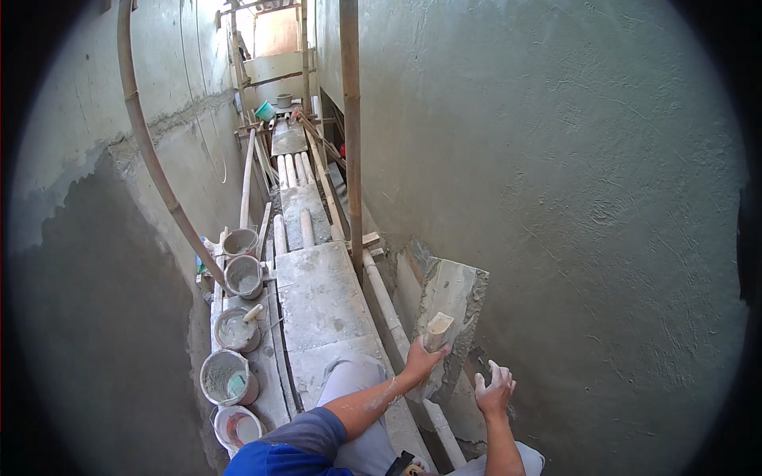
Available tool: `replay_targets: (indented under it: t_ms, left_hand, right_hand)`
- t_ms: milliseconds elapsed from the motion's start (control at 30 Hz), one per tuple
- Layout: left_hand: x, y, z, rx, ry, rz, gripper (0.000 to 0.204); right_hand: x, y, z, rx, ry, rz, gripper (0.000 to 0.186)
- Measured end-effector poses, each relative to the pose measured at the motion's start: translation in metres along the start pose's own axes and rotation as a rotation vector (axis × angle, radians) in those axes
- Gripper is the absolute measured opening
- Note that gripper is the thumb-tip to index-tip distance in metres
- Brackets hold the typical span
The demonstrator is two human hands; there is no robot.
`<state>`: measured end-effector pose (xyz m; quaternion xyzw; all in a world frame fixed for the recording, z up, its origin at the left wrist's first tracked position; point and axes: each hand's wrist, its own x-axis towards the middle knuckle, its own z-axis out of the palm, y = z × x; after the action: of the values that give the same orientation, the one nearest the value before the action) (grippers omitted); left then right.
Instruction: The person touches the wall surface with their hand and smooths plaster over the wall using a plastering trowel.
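My left hand (pixel 425 363) is wrapped round the handle of a long plastering float (pixel 451 293), a flat, pale board with grey mortar caked along its edges. The float is tilted, its face close to the right-hand wall (pixel 603 222), which is coated in damp grey plaster. Whether it touches the wall, I cannot tell. Lower and to the right, my right hand (pixel 495 389) is raised near the same wall, its fingers apart and slightly bent. It holds nothing, and grey mortar smears its fingertips.
Several mortar buckets (pixel 225 376) line the left side, one with a tool handle (pixel 253 312). A plank walkway (pixel 321 285) over bamboo poles runs ahead. Upright bamboo poles (pixel 354 143) stand beside it, with a gap along the right wall. A green basin (pixel 266 111) sits far off.
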<state>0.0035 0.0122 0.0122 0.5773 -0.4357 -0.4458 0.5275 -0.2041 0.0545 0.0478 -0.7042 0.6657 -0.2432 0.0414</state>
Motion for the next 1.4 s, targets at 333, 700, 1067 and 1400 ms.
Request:
replay_targets:
  t_ms: [333, 700, 1067, 1400]
  left_hand:
    - [-0.001, -0.002, 0.001, 0.027, 0.019, 0.035, 0.053]
    - [0.007, -0.019, 0.003, 0.048, 0.024, 0.018, 0.058]
    - [0.001, -0.008, 0.002, 0.009, 0.024, 0.041, 0.055]
    - [-0.002, 0.003, 0.001, 0.009, -0.012, 0.051, 0.054]
  right_hand:
    - [-0.002, 0.001, 0.0, -0.004, 0.017, 0.005, 0.043]
    - [0.001, 0.003, 0.002, 0.028, -0.008, 0.01, 0.044]
    - [0.001, 0.0, 0.001, -0.001, -0.03, 0.008, 0.036]
    - [-0.001, 0.007, 0.007, 0.03, -0.019, -0.033, 0.021]
